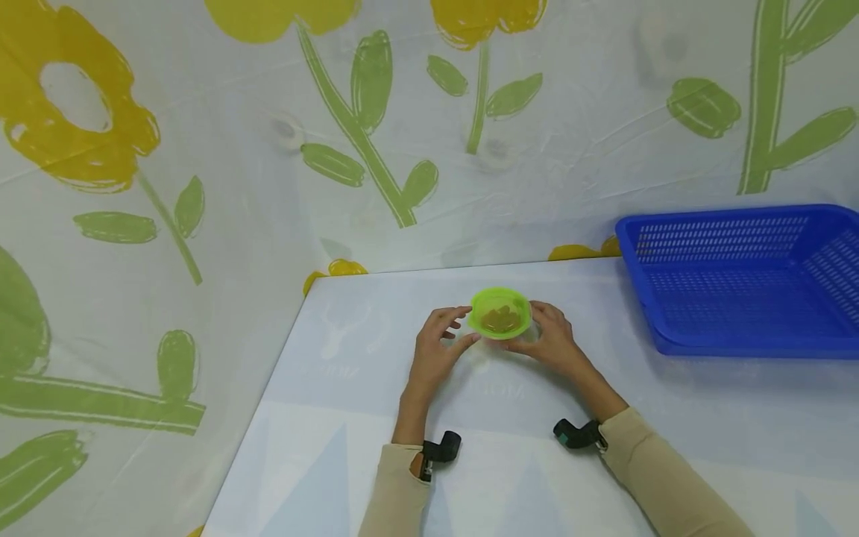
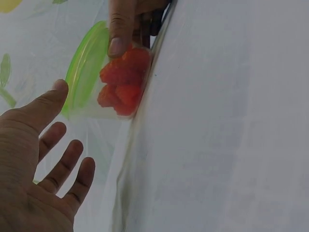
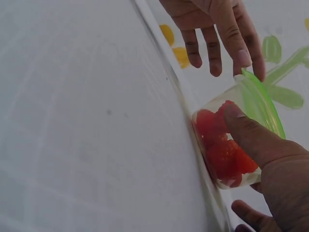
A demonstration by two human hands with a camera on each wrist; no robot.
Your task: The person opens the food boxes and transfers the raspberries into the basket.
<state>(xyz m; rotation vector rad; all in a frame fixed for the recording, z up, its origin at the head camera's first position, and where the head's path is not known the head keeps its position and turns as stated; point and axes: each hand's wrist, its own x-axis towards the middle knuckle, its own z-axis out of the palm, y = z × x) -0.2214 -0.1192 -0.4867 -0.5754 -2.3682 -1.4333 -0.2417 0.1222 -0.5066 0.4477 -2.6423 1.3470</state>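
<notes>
A small clear plastic food container [image 3: 227,145] with a bright green lid [image 1: 502,297] stands on the table. Red-orange chunks [image 2: 126,79] show through its wall. My right hand [image 1: 552,339] holds the container from the right, its thumb [image 3: 258,140] lying against the clear side and its other fingers partly hidden behind. On the other side, my left hand [image 1: 438,350] is spread with thumb and fingertips right at the lid's left edge. Its fingers [image 2: 65,166] are apart and not wrapped round the container.
A blue plastic basket [image 1: 647,298] with slotted walls stands at the right of the white table [image 1: 322,477]. Behind the table hangs a cloth [image 1: 255,186] printed with yellow flowers and green leaves. Each wrist wears a black camera [image 1: 443,447].
</notes>
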